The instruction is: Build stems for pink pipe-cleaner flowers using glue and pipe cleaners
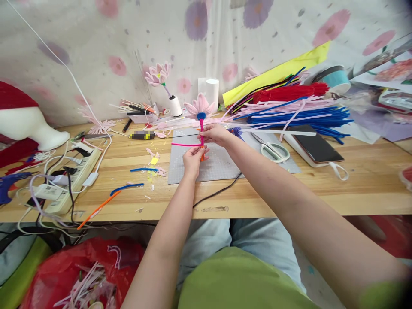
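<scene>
A pink pipe-cleaner flower with a blue centre stands upright on a stem above the grey cutting mat. My right hand pinches the stem just under the bloom. My left hand is closed on the lower, orange end of the stem. A hot-pink pipe cleaner winds round the stem and sticks out to the left between the two hands.
Scissors lie on the mat's right side, a phone beyond them. A heap of coloured pipe cleaners fills the back right. A power strip with cables sits left. Loose blue and orange pipe cleaners lie near the front edge.
</scene>
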The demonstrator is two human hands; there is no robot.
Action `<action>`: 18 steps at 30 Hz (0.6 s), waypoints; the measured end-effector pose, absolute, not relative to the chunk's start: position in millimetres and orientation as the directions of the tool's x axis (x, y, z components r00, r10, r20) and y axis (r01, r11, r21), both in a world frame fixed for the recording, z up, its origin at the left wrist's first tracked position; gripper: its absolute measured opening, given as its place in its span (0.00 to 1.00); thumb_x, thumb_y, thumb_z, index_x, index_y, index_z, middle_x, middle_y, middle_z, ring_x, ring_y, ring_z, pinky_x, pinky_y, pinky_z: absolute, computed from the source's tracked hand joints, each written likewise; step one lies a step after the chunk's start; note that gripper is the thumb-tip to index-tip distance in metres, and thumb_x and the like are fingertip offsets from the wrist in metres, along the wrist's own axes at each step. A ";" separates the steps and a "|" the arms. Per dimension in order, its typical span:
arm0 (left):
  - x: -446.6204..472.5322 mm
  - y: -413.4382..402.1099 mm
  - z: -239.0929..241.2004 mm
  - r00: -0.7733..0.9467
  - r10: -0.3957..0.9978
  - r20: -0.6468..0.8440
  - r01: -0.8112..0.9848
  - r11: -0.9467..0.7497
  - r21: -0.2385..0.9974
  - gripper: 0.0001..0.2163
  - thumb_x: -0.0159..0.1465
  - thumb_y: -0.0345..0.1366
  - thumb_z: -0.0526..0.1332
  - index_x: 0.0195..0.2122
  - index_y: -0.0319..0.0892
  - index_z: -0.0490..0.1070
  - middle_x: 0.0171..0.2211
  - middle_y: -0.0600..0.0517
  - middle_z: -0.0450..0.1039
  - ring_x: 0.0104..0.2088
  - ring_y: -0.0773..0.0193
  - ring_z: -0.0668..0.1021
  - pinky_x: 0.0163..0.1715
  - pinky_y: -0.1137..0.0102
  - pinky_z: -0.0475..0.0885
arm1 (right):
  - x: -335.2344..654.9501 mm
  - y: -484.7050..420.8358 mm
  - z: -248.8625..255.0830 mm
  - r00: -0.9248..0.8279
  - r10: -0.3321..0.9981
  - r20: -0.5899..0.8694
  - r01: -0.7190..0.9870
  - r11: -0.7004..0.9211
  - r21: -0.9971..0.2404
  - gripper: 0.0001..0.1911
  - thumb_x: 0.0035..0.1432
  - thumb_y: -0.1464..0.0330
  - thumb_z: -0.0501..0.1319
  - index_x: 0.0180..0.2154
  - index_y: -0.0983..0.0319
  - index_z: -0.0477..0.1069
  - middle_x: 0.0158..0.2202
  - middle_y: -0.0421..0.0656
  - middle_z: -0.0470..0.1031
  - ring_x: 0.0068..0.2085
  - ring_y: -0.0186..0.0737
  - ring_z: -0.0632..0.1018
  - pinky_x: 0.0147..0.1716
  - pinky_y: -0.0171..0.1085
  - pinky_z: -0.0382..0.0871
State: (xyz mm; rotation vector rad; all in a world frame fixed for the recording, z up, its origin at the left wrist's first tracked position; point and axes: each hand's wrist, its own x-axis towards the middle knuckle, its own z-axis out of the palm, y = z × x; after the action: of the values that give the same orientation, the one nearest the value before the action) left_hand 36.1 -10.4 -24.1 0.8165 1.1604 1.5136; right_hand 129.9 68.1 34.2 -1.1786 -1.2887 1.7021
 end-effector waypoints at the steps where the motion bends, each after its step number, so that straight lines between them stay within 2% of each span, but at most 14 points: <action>1: 36.0 -10.0 -25.0 -0.265 0.962 -0.060 -0.299 -0.023 0.954 0.10 0.49 0.34 0.64 0.32 0.36 0.72 0.36 0.45 0.76 0.37 0.60 0.78 0.30 0.70 0.72 | 129.1 68.4 33.6 -0.340 0.906 -0.253 0.008 -0.266 -0.964 0.07 0.51 0.78 0.59 0.23 0.67 0.65 0.20 0.41 0.73 0.21 0.28 0.73 0.34 0.35 0.71; 7: 35.7 -8.6 -30.8 -0.301 0.954 -0.004 -0.094 -0.026 0.995 0.08 0.51 0.35 0.62 0.31 0.38 0.74 0.33 0.47 0.76 0.33 0.61 0.78 0.27 0.71 0.70 | 126.0 72.2 25.0 -0.270 0.928 -0.257 0.058 -0.251 -0.966 0.08 0.50 0.78 0.60 0.22 0.66 0.64 0.18 0.41 0.72 0.20 0.28 0.73 0.32 0.36 0.73; 12: 33.4 -8.4 -35.7 -0.320 0.940 0.116 0.159 -0.067 0.985 0.06 0.53 0.34 0.60 0.30 0.41 0.75 0.29 0.48 0.76 0.29 0.64 0.77 0.26 0.73 0.68 | 122.4 73.2 20.8 -0.193 0.950 -0.245 0.103 -0.229 -0.968 0.12 0.47 0.79 0.63 0.21 0.64 0.61 0.16 0.40 0.70 0.20 0.30 0.73 0.27 0.35 0.73; 18: 34.4 -9.4 -32.5 -0.305 0.944 0.130 0.217 -0.064 0.974 0.06 0.55 0.34 0.58 0.28 0.40 0.74 0.28 0.49 0.75 0.26 0.65 0.77 0.24 0.74 0.68 | 118.5 78.2 22.5 -0.143 0.973 -0.184 0.234 -0.147 -0.961 0.14 0.39 0.76 0.68 0.18 0.63 0.61 0.15 0.40 0.69 0.20 0.32 0.73 0.23 0.33 0.72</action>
State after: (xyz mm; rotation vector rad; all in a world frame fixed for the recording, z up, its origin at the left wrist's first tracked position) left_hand 34.4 -9.4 -32.5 1.2688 1.5584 1.4200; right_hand 118.5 78.2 22.5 -1.4218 -1.4166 1.3453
